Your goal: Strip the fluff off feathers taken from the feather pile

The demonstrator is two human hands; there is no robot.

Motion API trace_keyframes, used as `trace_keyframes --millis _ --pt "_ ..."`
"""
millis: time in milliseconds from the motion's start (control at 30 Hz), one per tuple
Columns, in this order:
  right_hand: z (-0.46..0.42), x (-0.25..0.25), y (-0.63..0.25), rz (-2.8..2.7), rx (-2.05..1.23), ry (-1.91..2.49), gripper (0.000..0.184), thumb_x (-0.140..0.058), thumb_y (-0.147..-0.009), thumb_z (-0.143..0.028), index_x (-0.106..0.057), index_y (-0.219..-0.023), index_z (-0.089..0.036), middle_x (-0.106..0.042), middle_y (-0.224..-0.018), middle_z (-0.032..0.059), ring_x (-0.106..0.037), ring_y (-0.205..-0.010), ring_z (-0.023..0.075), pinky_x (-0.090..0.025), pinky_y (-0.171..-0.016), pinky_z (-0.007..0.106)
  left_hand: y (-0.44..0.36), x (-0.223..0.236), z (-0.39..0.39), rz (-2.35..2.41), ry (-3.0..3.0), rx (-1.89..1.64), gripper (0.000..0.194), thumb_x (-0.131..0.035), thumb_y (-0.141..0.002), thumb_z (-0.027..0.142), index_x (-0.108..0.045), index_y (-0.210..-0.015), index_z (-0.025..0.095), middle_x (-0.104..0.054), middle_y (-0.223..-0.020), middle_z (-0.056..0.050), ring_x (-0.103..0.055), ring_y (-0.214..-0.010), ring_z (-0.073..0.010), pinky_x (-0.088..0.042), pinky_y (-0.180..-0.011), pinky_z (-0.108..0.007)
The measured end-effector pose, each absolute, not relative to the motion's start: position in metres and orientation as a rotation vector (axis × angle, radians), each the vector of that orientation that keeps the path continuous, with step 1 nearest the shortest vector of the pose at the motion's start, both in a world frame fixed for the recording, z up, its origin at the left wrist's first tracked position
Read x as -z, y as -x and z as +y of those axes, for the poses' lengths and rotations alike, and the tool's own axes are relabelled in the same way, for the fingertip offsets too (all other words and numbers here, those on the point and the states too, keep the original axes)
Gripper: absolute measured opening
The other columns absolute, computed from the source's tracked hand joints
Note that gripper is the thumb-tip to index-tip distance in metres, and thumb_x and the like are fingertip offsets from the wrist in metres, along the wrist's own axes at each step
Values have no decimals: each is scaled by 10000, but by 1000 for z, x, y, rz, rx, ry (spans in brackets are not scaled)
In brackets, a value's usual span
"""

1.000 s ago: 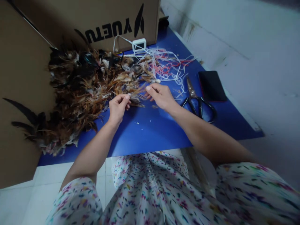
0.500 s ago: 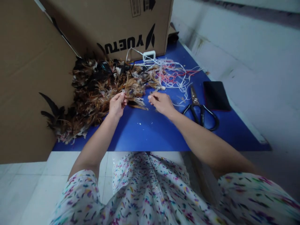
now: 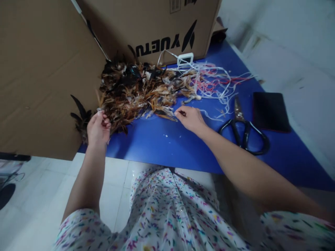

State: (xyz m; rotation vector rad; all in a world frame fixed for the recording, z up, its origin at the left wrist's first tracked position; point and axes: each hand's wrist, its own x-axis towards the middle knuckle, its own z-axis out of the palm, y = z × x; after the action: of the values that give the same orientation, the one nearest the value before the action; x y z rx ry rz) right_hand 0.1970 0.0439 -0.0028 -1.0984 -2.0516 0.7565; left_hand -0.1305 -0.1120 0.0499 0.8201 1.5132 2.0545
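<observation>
My left hand is closed in a pinch at the left part of a heap of brown and black feathers. A small whitish bit shows at its fingertips, and a brown feather stands up just beyond; whether that feather is in the pinch I cannot tell. My right hand is closed too, thumb against fingers, just right of the heap's front feather tips. What it holds, if anything, is hidden. Black-handled scissors lie on the table to its right, blades pointing away.
White and red plastic strands lie tangled behind my right hand. A small white-framed device stands by the cardboard box. Another cardboard panel borders the left. A flat black object rests on the blue table near the wall.
My left hand has moved left and a little nearer, from the heap's front middle to its left part. My right hand is now closer to the front feather tips. The view has turned left.
</observation>
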Motion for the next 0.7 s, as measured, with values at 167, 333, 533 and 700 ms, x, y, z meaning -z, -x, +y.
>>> trace_keyframes --millis 167,333,533,700 --pt "44 6 -198 -2078 -717 1119 128 -628 -835 -187 -750 -827 -226 -763 -838 55 -664 -755 210 -492 -746 344 182 -47 -174 1829 -815 -2443 302 -846 -688 540 -694 -761 290 -586 -646 65 -442 -529 -58 -312 -461 -242" --pt "38 0 -194 -2119 -723 1225 99 -673 -833 -150 -755 -845 -205 -775 -888 85 -674 -768 211 -492 -769 349 211 -51 -214 2157 -707 -2646 260 -772 -765 465 -648 -776 237 -583 -661 69 -448 -504 -44 -302 -443 -229" --pt "30 -10 -190 -2185 -726 1310 129 -705 -809 -84 -755 -863 -190 -782 -937 144 -644 -752 196 -459 -744 343 229 -34 -221 2454 -639 -2564 213 -614 -875 375 -583 -837 167 -568 -700 50 -462 -487 -46 -346 -436 -206" --pt "28 -14 -191 -2198 -726 1326 154 -710 -798 -69 -765 -897 -174 -777 -934 149 -617 -721 176 -450 -735 330 238 -15 -212 2595 -483 -2469 102 -599 -870 215 -657 -912 142 -623 -715 32 -517 -491 -51 -404 -481 -186"
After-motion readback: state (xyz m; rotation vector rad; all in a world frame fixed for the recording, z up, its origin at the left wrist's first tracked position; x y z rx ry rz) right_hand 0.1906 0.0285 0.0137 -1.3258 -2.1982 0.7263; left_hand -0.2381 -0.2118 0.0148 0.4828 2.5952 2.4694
